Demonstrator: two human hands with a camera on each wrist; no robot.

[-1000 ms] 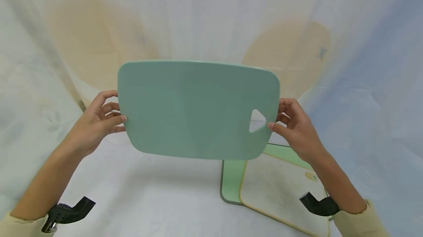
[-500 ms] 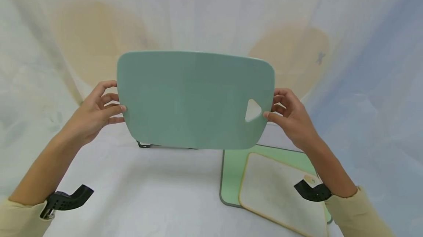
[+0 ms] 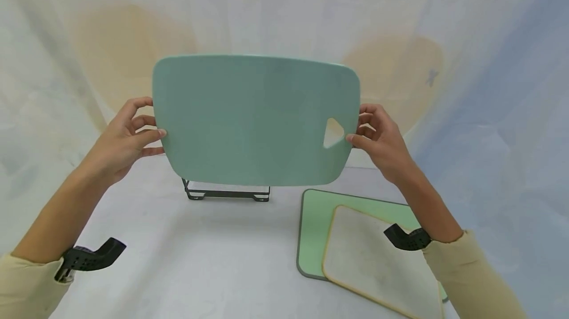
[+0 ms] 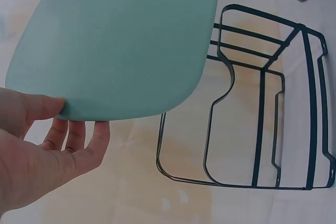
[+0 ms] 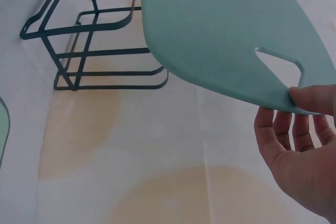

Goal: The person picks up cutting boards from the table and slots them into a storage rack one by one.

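A teal cutting board (image 3: 253, 119) with a triangular handle hole hangs in the air, held nearly upright by both short ends. My left hand (image 3: 129, 141) pinches its left edge, thumb in front and fingers behind; the same board (image 4: 115, 40) and left hand (image 4: 47, 150) show in the left wrist view. My right hand (image 3: 378, 139) pinches the right edge beside the hole, as the board (image 5: 231, 35) and right hand (image 5: 299, 140) show in the right wrist view. A black wire rack (image 3: 226, 193) stands on the table right behind and below the board.
A light green board (image 3: 313, 230) lies flat at the right front with a cream, yellow-rimmed board (image 3: 373, 259) on top of it. White and beige cloth (image 3: 89, 52) covers the table and hangs as a backdrop. The wire rack (image 4: 262, 103) has several upright slots.
Both hands have lifted the teal board higher and a little farther away. The black wire rack, hidden before, now shows beneath its lower edge.
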